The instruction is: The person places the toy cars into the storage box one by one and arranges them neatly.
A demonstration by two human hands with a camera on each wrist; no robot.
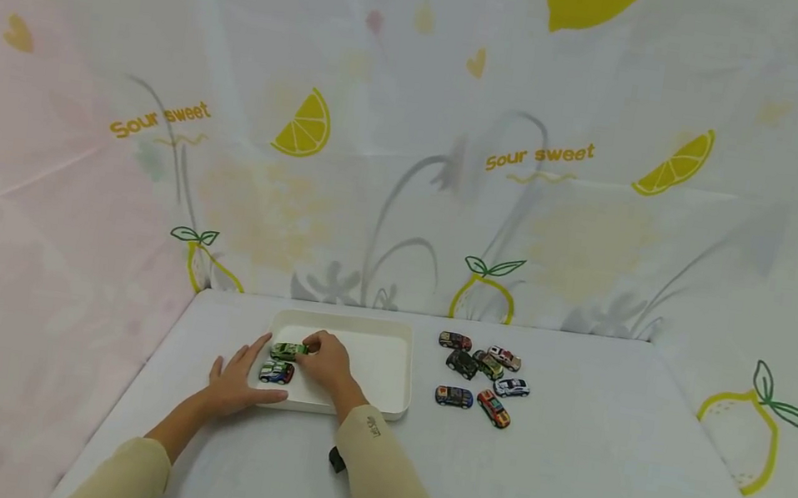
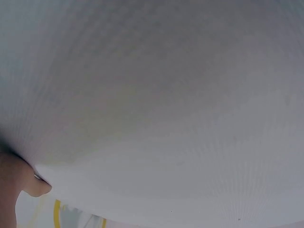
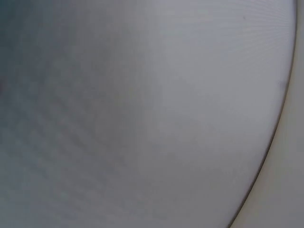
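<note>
In the head view a white rectangular tray [image 1: 384,365] lies on the table, with two toy cars in its left part. My right hand [image 1: 327,361] reaches into the tray and pinches the right end of a green toy car [image 1: 288,350]. Just in front of that one sits a white, green and blue toy car [image 1: 276,372]. Fingers spread, my left hand [image 1: 233,387] rests at the tray's front left corner, its thumb along the front rim. A fingertip [image 2: 40,186] shows at the lower left of the left wrist view. Only blurred white surface fills most of the right wrist view.
Right of the tray lie several toy cars, among them a black car [image 1: 462,364], a blue car [image 1: 453,397], a red-orange car [image 1: 494,409] and a white-blue car [image 1: 511,387]. A black object [image 1: 337,460] is partly hidden by the right sleeve [image 1: 387,483]. Lemon-printed cloth [image 1: 402,224] hangs behind.
</note>
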